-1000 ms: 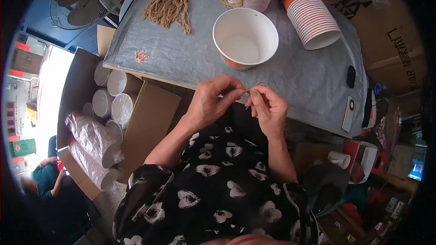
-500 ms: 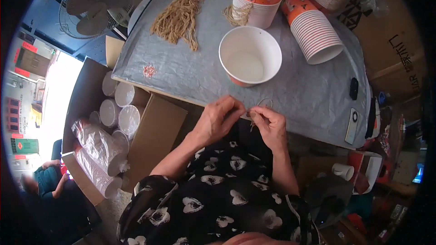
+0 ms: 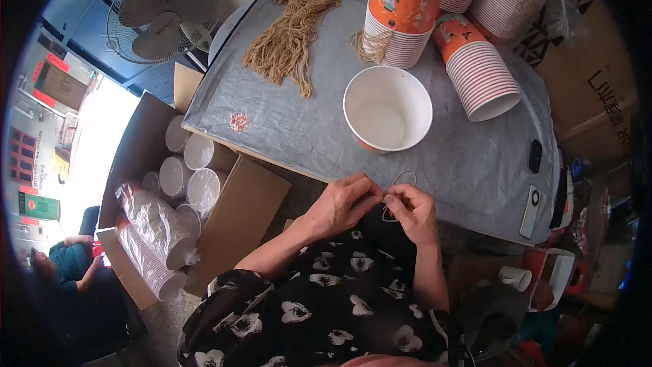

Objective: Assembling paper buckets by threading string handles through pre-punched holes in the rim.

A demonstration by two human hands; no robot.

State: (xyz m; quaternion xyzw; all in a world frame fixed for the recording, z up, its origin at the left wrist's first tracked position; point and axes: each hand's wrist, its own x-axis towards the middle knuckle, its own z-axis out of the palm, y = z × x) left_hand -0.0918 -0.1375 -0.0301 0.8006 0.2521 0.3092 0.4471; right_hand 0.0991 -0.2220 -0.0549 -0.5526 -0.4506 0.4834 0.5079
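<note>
My left hand (image 3: 345, 205) and my right hand (image 3: 415, 212) meet fingertip to fingertip at the table's near edge. Both are closed in a pinch on a thin, pale cord (image 3: 406, 175). One loop of it curves up above my right fingers, and a short end hangs below them; the spot between the fingertips is hidden. Just beyond my hands stands a large white paper bucket (image 3: 387, 110), its open mouth upward. Farther left lies a bundle of tan cords (image 3: 288, 41), and a small heap of red and white bits (image 3: 239, 121) sits near the left edge.
Stacked orange and white buckets (image 3: 406, 13) stand at the back, with cords draped on them. Another stack (image 3: 479, 71) lies on its side. At right are a black object (image 3: 535, 156) and a whitish phone-like slab (image 3: 530, 211). A carton (image 3: 238, 211) of wrapped buckets stands left, below a fan (image 3: 163, 24).
The whole view has shifted, so the table and hands appear lower and slightly farther right. My fingertips have drawn closer together, still pinching the cord.
</note>
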